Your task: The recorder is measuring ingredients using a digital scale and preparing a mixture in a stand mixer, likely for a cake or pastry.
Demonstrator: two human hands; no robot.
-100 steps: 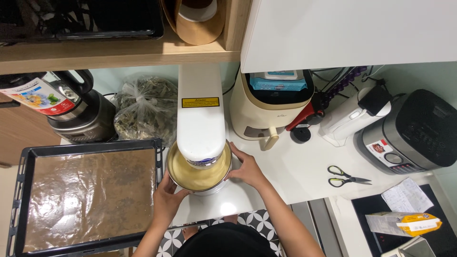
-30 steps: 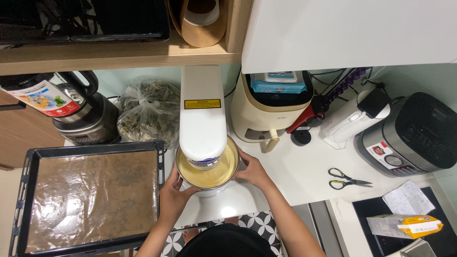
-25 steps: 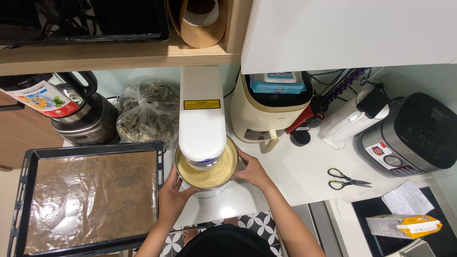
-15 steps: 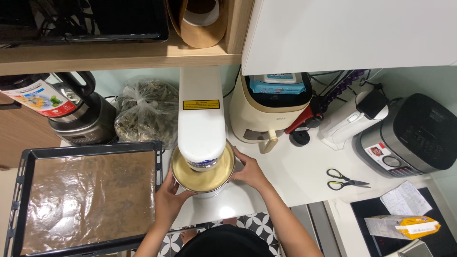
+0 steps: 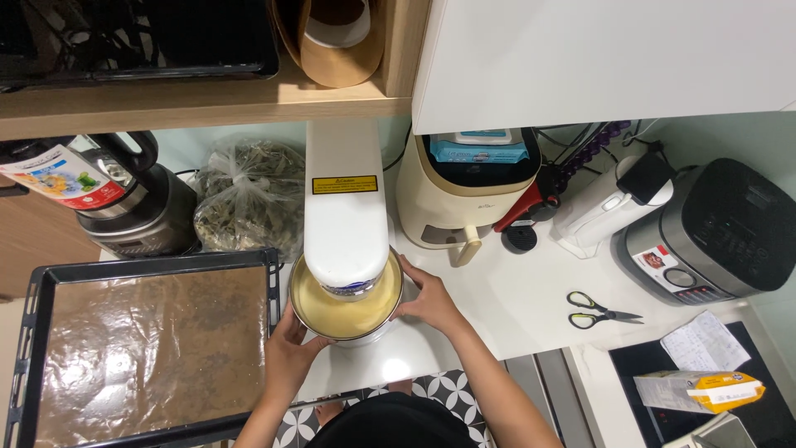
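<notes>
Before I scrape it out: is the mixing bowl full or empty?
Partly full: pale yellow batter covers the mixing bowl inside, beneath the mixer head.

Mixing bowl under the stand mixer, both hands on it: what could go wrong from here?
1. The mixing bowl is full of pale batter nearly to the rim, so tilting it might spill some.
2. The mixer head sits low over the bowl; it could catch the rim.
3. The left hand and right hand only press its smooth sides, so the grip may slip.

Mixing bowl under mixer head, baking tray left, scissors right.
</notes>
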